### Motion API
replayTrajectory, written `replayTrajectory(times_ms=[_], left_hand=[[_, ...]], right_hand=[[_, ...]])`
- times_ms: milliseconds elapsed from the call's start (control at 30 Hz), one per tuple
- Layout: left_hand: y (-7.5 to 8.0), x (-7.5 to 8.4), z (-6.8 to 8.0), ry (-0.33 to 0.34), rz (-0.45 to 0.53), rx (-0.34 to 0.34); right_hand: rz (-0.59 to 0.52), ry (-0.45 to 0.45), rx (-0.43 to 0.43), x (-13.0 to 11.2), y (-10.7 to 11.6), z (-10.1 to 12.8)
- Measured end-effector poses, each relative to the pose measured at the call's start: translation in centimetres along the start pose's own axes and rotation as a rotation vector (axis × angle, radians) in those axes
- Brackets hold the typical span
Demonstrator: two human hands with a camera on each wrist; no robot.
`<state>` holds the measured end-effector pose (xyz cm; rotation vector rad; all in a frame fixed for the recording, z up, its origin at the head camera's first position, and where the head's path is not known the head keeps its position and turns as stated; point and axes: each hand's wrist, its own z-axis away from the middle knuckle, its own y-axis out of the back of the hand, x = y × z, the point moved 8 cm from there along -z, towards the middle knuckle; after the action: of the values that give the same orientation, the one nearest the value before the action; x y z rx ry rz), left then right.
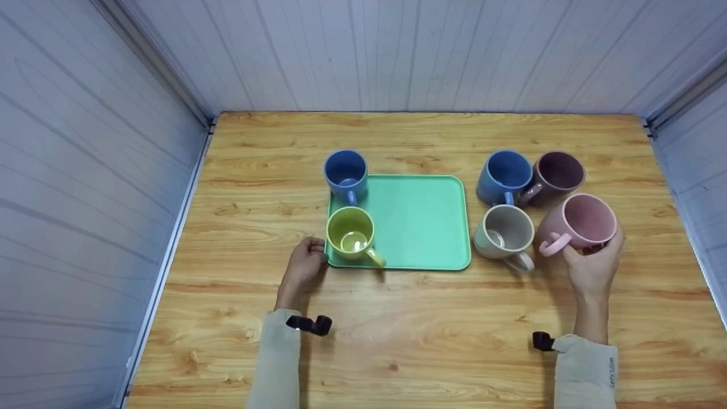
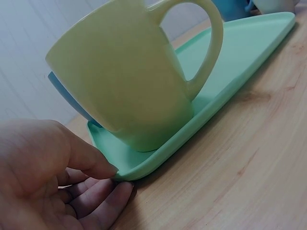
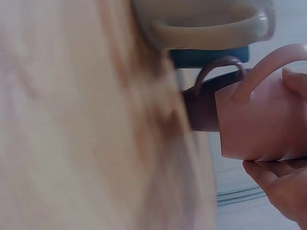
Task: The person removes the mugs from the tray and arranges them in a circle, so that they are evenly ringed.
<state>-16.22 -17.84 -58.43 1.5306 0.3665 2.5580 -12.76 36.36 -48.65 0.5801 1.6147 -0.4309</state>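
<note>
Only the left wrist view shows fingertips (image 2: 108,170) touching the tray (image 2: 240,57).

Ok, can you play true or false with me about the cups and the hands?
1. The right hand holds the pink mug. True.
2. The yellow mug stands on the green tray. True.
3. Three mugs are on the tray. False: only two, the yellow one and a blue mug.
4. The left hand holds the yellow mug. False: its fingers touch the tray's corner.
5. The purple mug is on the tray. False: it stands on the wooden table, right of the tray.
</note>
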Motion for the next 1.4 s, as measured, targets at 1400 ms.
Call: replayTrajectory(times_ms=[1400], left_hand=[[0.0, 0.1, 0.0, -0.013, -0.028, -0.002]], right_hand=[[0.058, -0.041, -0.175, 2.4, 0.8, 0.1]])
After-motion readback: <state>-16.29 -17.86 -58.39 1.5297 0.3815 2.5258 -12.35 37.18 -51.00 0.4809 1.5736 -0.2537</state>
